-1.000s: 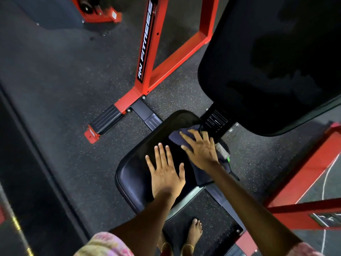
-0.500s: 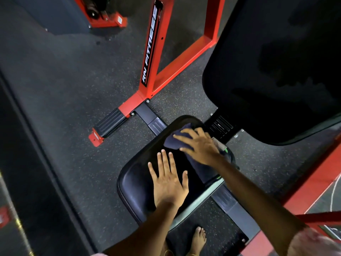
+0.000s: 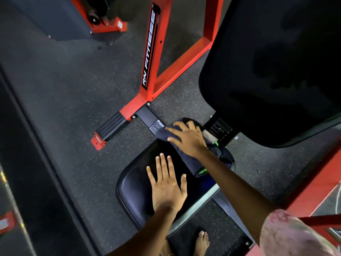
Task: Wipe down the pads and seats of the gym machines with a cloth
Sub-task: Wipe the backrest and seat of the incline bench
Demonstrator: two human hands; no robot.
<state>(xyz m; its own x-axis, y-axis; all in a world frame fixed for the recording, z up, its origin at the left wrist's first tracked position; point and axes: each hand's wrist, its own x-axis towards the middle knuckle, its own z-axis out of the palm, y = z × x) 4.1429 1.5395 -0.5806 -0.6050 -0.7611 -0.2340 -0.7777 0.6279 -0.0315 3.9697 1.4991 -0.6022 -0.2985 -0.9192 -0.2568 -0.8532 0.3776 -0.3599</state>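
Observation:
A black padded seat (image 3: 133, 187) of a red gym machine sits low in the middle of the head view. My left hand (image 3: 167, 183) lies flat on it with fingers spread. A dark blue cloth (image 3: 186, 159) with green trim lies across the seat's far side. My right hand (image 3: 188, 138) presses on the cloth with straight fingers, at the seat's far left corner. The large black back pad (image 3: 267, 71) rises at the upper right, joined to the seat by a black ribbed bracket (image 3: 220, 127).
The red frame post (image 3: 151, 52) with white lettering stands beyond the seat, and its foot (image 3: 108, 129) reaches left across the speckled rubber floor. Another red machine base (image 3: 108, 24) is at the top. A red beam (image 3: 317, 178) runs on the right. My bare foot (image 3: 202, 241) stands below the seat.
My right hand has slid the cloth leftward along the seat's far edge toward the corner. My left hand stays flat on the seat.

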